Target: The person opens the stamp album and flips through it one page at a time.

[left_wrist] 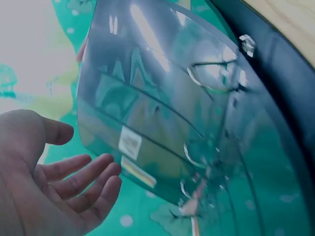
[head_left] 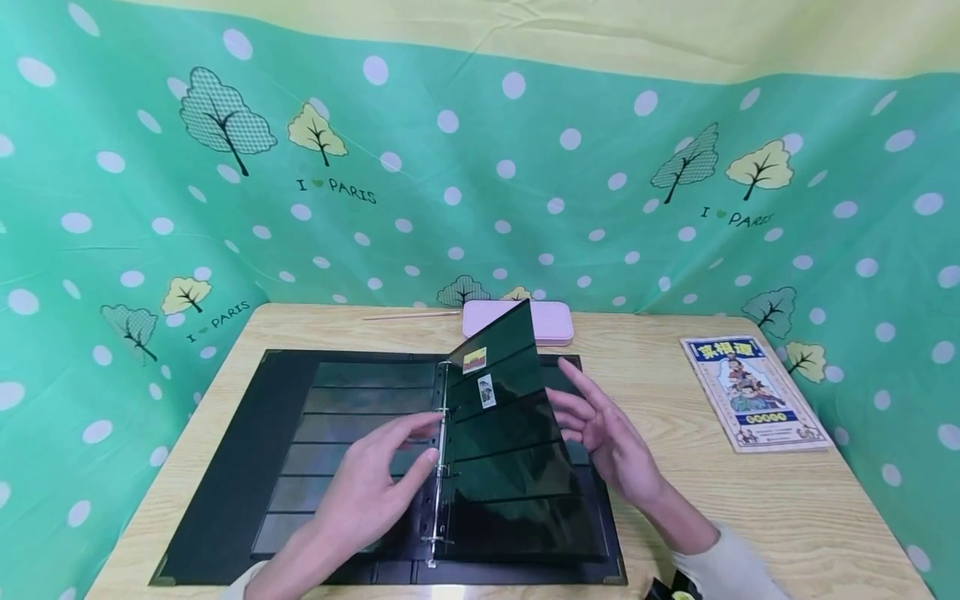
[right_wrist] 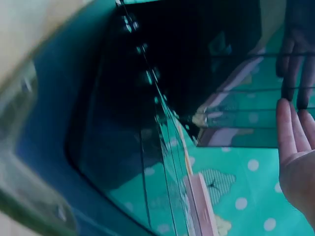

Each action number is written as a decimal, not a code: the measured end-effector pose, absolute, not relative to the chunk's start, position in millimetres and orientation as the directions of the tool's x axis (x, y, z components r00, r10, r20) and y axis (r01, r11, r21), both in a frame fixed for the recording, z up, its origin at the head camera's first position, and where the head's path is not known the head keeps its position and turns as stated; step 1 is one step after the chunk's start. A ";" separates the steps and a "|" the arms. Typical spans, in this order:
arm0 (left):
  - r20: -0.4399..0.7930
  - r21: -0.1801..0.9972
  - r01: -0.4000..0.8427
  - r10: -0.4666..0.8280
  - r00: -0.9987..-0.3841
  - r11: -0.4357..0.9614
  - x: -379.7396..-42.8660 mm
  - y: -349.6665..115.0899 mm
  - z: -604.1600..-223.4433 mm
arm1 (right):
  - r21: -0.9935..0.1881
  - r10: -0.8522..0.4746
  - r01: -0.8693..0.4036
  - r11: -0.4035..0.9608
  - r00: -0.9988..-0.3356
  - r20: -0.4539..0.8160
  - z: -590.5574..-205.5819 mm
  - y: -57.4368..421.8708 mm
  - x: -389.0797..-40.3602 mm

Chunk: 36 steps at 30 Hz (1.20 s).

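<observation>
A black ring-bound stamp album [head_left: 225, 492] lies spread on the table. One dark pocket page [head_left: 510, 458] stands tilted up from the rings [head_left: 442, 471]. Two small stamps, one yellowish [head_left: 475, 360] and one grey [head_left: 487, 392], sit in its upper rows. My right hand [head_left: 615, 437] is behind the raised page, its fingers extended; in the right wrist view these fingers [right_wrist: 286, 125] touch the page's surface. Over the rings hovers my left hand [head_left: 367, 492], fingers loosely bent, holding nothing. The left wrist view shows that hand [left_wrist: 54, 184] apart from the page [left_wrist: 162, 113].
A pink case [head_left: 555, 321] stands at the table's back edge, partly behind the raised page. Left of it lies a thin stick [head_left: 411, 316]. An illustrated booklet [head_left: 757, 396] rests on the right side. A green dotted cloth [head_left: 525, 200] hangs around the table.
</observation>
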State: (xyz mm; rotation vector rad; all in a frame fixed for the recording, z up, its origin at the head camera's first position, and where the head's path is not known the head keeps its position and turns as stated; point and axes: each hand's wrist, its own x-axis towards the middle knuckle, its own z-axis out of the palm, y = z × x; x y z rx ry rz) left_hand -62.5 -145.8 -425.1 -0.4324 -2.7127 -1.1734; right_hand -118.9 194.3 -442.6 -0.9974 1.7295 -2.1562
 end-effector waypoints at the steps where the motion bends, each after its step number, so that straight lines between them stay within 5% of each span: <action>1: 0.249 0.700 0.331 0.218 -0.944 0.634 -62.7 -142.6 -423.0 | -0.929 -0.557 -0.235 -0.285 -0.748 0.360 -442.3 192.9 -116.2; 7: 0.337 0.732 0.470 0.337 -0.879 0.494 -66.6 -121.4 -404.6 | -0.945 -0.631 -0.149 -0.292 -0.712 0.308 -441.6 185.3 -102.6; 16: 0.493 0.551 0.674 0.459 -0.739 0.492 -81.2 -89.7 -384.6 | -0.951 -0.691 -0.070 -0.302 -0.671 0.269 -444.1 180.0 -95.3; 28: 0.509 0.450 0.651 0.423 -0.750 0.611 -81.1 -90.9 -388.7 | -0.965 -0.709 -0.067 -0.254 -0.665 0.233 -444.2 179.6 -95.9; 36: 0.572 0.455 0.624 0.329 -0.751 0.635 -81.1 -106.4 -387.5 | -0.930 -0.699 -0.105 -0.353 -0.631 0.336 -445.3 173.5 -100.2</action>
